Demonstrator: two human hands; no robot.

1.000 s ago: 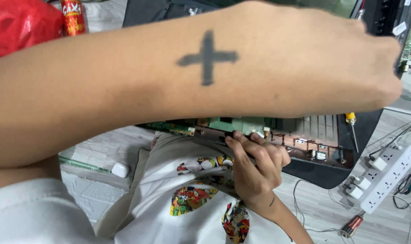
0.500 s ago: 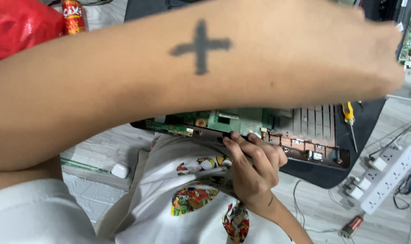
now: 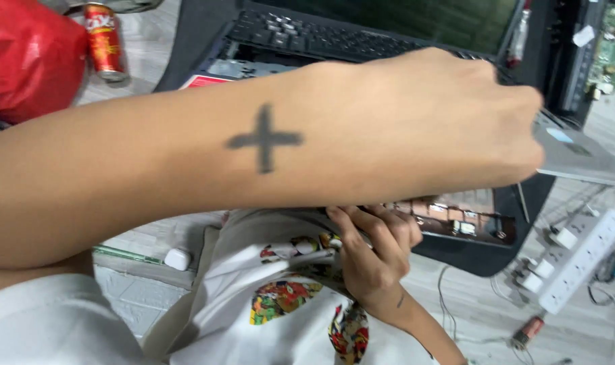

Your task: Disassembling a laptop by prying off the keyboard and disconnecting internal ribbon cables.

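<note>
My left forearm, marked with a dark cross, crosses the whole view from left to right. My left hand point(image 3: 497, 122) is at the right with its fingers hidden, and it appears to grip a flat grey laptop panel point(image 3: 578, 159) that sticks out beneath it. Below the arm, my right hand point(image 3: 375, 253) curls its fingers on the near edge of an opened black laptop base point(image 3: 470, 233) whose inner parts show. The arm hides most of that base.
A second black laptop point(image 3: 321, 34) with a keyboard stands behind. A red can point(image 3: 105, 42) and a red bag point(image 3: 27, 57) are at the far left. A white power strip point(image 3: 584, 260) with plugs lies right, and a white adapter point(image 3: 179, 258) lies left.
My left arm sits lower in view and now covers the green board seen before. The keyboard behind has come into sight. A grey panel now shows at my left hand.
</note>
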